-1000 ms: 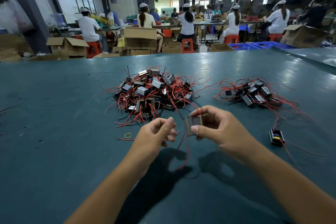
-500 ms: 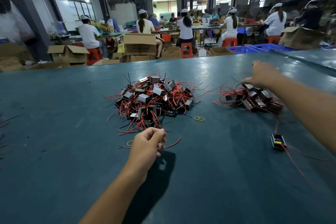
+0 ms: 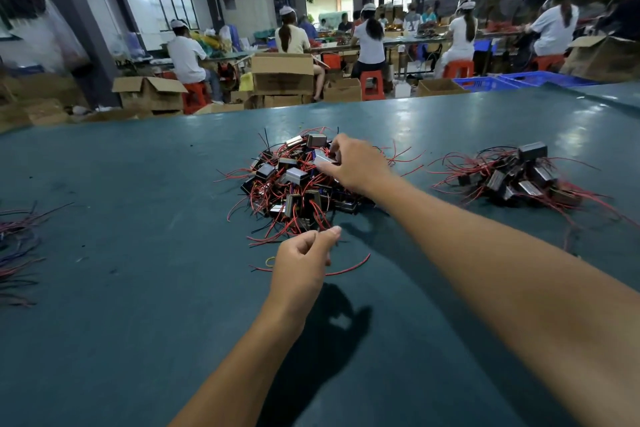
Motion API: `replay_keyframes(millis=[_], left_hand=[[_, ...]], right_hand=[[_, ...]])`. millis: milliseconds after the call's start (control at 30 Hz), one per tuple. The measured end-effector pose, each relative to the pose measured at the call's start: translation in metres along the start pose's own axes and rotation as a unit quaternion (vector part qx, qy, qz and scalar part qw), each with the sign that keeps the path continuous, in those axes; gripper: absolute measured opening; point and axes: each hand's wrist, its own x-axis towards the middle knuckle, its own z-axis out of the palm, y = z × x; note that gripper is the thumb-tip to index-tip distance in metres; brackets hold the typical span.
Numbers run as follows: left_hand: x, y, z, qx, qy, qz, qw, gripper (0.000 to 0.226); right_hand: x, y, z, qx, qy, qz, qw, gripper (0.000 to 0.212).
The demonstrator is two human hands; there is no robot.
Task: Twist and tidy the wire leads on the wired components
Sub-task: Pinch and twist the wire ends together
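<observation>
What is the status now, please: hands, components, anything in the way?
Right hand pinching a component on the middle pile. Left hand loosely curled, apparently empty. Smaller pile untouched. Nothing blocking.

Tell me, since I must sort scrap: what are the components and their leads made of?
Components: seemingly dark plastic bodies with shiny grey faces, perhaps metal, judging by the glint. Leads: thin wire in red and black insulation, likely plastic; they curl freely. Cores are not visible.
</observation>
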Motion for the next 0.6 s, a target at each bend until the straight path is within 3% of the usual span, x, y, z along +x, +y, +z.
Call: replay_keyframes(millis=[67, 133, 300, 433, 600], left_hand=[[0.001, 0.001, 0.001, 0.0, 0.0, 0.014, 1.0, 0.052], [0.003, 0.0, -0.001, -0.006, 0.009, 0.027, 1.0, 0.05], [0.008, -0.005, -0.004, -0.012, 0.011, 0.029, 0.999, 0.049], [0.005, -0.007, 0.003, 0.026, -0.008, 0.046, 0.999, 0.051], [0.009, -0.005, -0.009, 0.035, 0.016, 0.07, 0.997, 0.047]], right_hand=[[0.009, -0.008, 0.015, -0.086, -0.024, 0.01, 0.996, 0.06], [0.017, -0.009, 0.021, -0.113, -0.043, 0.019, 0.992, 0.053], [0.028, -0.002, 0.005, -0.017, -0.025, 0.044, 0.999, 0.022], [0.018, 0.003, 0.004, -0.026, -0.098, 0.049, 0.994, 0.041], [0.012, 0.011, 0.016, -0.017, -0.097, 0.053, 0.994, 0.035]])
